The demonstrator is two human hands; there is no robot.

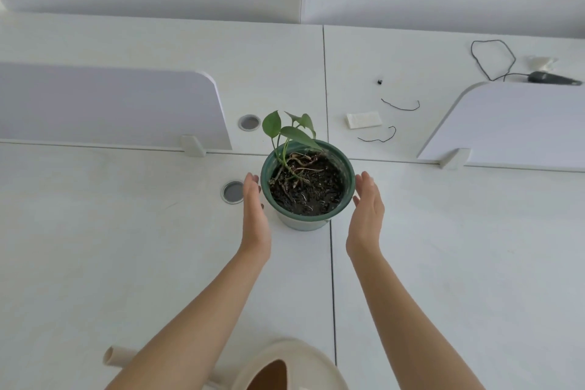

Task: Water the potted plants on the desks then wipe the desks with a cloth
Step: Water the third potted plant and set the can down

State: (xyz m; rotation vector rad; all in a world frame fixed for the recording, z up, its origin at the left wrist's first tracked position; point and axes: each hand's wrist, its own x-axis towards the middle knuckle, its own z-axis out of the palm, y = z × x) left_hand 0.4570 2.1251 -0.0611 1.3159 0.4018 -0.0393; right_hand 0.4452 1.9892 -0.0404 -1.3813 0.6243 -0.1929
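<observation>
Hands flanking the potted plant

Watering can sat at 6 o'clock, cut off by the frame's bottom edge, its spout partly hidden behind the left forearm. Whether either palm touched the pot could not be told. The potted plant stood mid-worktop, the left hand at its 9 o'clock and the right hand at its 3 o'clock. Both hands were spread flat, fingers straight, gripping nothing.

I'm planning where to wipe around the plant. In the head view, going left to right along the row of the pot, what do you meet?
Cable hole → left hand → green pot → right hand.
</observation>
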